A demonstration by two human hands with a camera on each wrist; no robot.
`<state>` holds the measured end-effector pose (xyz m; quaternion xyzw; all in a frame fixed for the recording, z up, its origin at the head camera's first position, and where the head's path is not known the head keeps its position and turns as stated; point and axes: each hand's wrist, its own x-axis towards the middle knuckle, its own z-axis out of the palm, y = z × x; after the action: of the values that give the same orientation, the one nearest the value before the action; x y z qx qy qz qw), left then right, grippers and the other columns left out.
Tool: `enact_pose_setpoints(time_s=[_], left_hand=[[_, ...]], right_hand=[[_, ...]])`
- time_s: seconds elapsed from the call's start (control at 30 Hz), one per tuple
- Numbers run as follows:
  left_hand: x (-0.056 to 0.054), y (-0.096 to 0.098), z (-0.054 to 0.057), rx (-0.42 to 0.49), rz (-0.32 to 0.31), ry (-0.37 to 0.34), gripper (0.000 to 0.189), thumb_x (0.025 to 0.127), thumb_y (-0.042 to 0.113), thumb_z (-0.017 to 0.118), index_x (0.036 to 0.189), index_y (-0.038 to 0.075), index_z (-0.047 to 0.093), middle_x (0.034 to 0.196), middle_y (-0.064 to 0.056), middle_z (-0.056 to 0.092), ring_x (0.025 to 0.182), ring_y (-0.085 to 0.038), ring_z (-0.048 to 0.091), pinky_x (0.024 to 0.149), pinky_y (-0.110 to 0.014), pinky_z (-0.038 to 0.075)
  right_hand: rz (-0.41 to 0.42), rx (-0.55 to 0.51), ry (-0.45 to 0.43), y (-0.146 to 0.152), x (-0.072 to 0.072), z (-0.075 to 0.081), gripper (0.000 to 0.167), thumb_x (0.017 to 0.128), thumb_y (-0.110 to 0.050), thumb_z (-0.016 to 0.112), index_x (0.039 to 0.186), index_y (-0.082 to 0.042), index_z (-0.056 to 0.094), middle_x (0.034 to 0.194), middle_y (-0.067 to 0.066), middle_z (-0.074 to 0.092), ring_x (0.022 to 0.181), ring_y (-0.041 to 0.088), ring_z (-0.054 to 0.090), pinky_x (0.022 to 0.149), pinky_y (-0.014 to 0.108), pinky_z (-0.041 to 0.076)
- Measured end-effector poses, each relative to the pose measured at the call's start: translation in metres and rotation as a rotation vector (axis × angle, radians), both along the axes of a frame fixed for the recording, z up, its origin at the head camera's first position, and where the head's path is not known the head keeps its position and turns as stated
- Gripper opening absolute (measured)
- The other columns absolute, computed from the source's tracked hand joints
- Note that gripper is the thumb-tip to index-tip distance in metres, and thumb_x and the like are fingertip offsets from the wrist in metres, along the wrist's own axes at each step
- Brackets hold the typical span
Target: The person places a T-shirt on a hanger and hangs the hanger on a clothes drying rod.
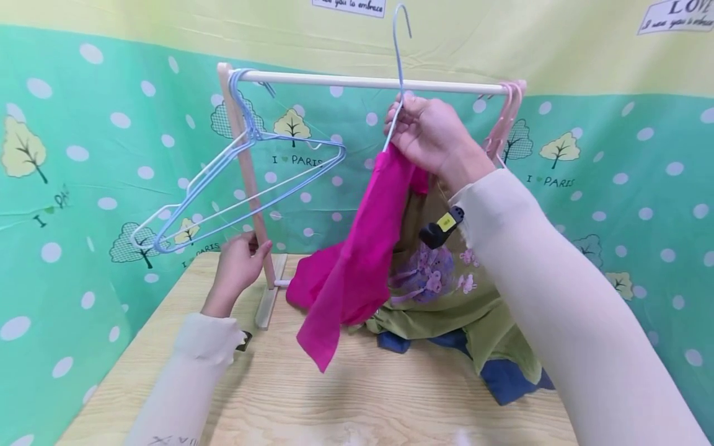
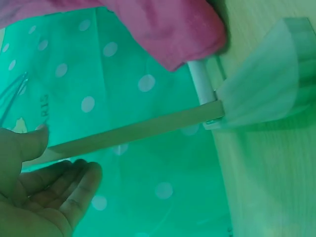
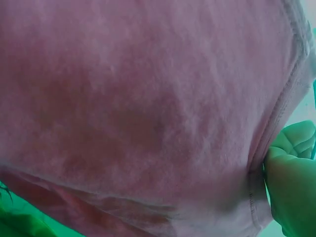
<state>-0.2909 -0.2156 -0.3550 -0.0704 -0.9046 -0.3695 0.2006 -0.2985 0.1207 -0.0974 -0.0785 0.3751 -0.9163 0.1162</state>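
In the head view, my right hand [image 1: 432, 133] grips the neck of a light blue wire hanger [image 1: 398, 56] whose hook points upward near the rack's top bar. A bright pink garment [image 1: 362, 248] hangs from this hanger; its cloth fills most of the right wrist view, beside my right hand [image 3: 294, 173]. Low on the left, my left hand [image 1: 240, 263] holds the upright post of a small clothes rack [image 1: 260, 226]. The left wrist view has the post [image 2: 133, 132] passing between thumb and fingers.
Blue and white hangers [image 1: 251, 139] hang at the rack's left end, pink hangers [image 1: 504, 118] at its right. Behind the pink garment is an olive-brown printed garment [image 1: 446, 310], with dark blue cloth [image 1: 507, 381] below on the wooden table [image 1: 334, 415]. A dotted curtain [image 1: 83, 155] stands behind.
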Motion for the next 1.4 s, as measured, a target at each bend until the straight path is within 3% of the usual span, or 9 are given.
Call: enact_pose_setpoints(time_s=[0.17, 0.33, 0.57, 0.8, 1.07, 1.27, 1.4], left_hand=[[-0.001, 0.002, -0.006, 0.022, 0.002, -0.012, 0.034, 0.106, 0.028, 0.058, 0.105, -0.006, 0.065, 0.095, -0.022, 0.068, 0.082, -0.033, 0.066, 0.072, -0.045, 0.056], [-0.002, 0.003, -0.009, 0.034, 0.020, -0.025, 0.031, 0.106, 0.024, 0.058, 0.107, -0.007, 0.064, 0.099, -0.024, 0.068, 0.086, -0.035, 0.068, 0.075, -0.046, 0.059], [-0.003, 0.003, -0.008, 0.023, 0.027, -0.041, 0.028, 0.106, 0.021, 0.057, 0.109, -0.006, 0.064, 0.099, -0.023, 0.067, 0.085, -0.035, 0.067, 0.071, -0.044, 0.059], [-0.003, 0.002, -0.010, 0.014, 0.029, -0.052, 0.028, 0.107, 0.021, 0.056, 0.108, -0.005, 0.064, 0.096, -0.022, 0.067, 0.083, -0.034, 0.068, 0.068, -0.042, 0.060], [-0.005, 0.002, -0.010, 0.001, 0.028, -0.052, 0.027, 0.107, 0.021, 0.056, 0.108, -0.005, 0.064, 0.096, -0.022, 0.067, 0.082, -0.033, 0.068, 0.066, -0.041, 0.059], [-0.003, 0.002, -0.010, 0.009, 0.028, -0.060, 0.026, 0.106, 0.020, 0.056, 0.107, -0.004, 0.064, 0.094, -0.021, 0.067, 0.080, -0.032, 0.066, 0.064, -0.038, 0.057], [-0.002, 0.002, -0.009, 0.012, 0.027, -0.059, 0.025, 0.106, 0.019, 0.056, 0.107, -0.004, 0.064, 0.095, -0.022, 0.068, 0.081, -0.033, 0.067, 0.064, -0.039, 0.058]], right_hand=[[-0.010, 0.022, -0.074, 0.014, -0.002, 0.013, 0.014, 0.107, -0.009, 0.047, 0.116, -0.001, 0.053, 0.095, 0.012, 0.052, 0.081, 0.024, 0.052, 0.076, 0.032, 0.049], [-0.008, 0.104, -0.148, 0.028, -0.006, 0.023, 0.018, 0.107, -0.007, 0.046, 0.122, -0.001, 0.053, 0.106, 0.012, 0.055, 0.087, 0.026, 0.057, 0.081, 0.034, 0.051], [0.045, 0.253, -0.149, 0.047, -0.004, 0.039, 0.042, 0.105, -0.007, 0.046, 0.147, -0.006, 0.044, 0.133, 0.012, 0.057, 0.108, 0.025, 0.057, 0.104, 0.033, 0.046], [0.053, 0.461, -0.125, 0.058, 0.001, 0.044, 0.029, 0.103, -0.004, 0.058, 0.132, -0.001, 0.056, 0.115, 0.015, 0.067, 0.087, 0.023, 0.062, 0.079, 0.033, 0.056], [0.041, 0.664, -0.097, 0.072, 0.003, 0.050, 0.023, 0.102, -0.006, 0.060, 0.124, 0.000, 0.059, 0.104, 0.014, 0.068, 0.081, 0.021, 0.064, 0.075, 0.031, 0.057], [-0.001, 1.010, -0.020, 0.085, 0.005, 0.057, 0.019, 0.104, -0.014, 0.057, 0.115, -0.002, 0.067, 0.098, 0.008, 0.068, 0.084, 0.017, 0.064, 0.073, 0.027, 0.056], [-0.062, 1.370, 0.115, 0.091, 0.006, 0.059, 0.024, 0.108, -0.019, 0.049, 0.119, -0.003, 0.064, 0.097, 0.002, 0.065, 0.086, 0.014, 0.062, 0.077, 0.025, 0.056]])
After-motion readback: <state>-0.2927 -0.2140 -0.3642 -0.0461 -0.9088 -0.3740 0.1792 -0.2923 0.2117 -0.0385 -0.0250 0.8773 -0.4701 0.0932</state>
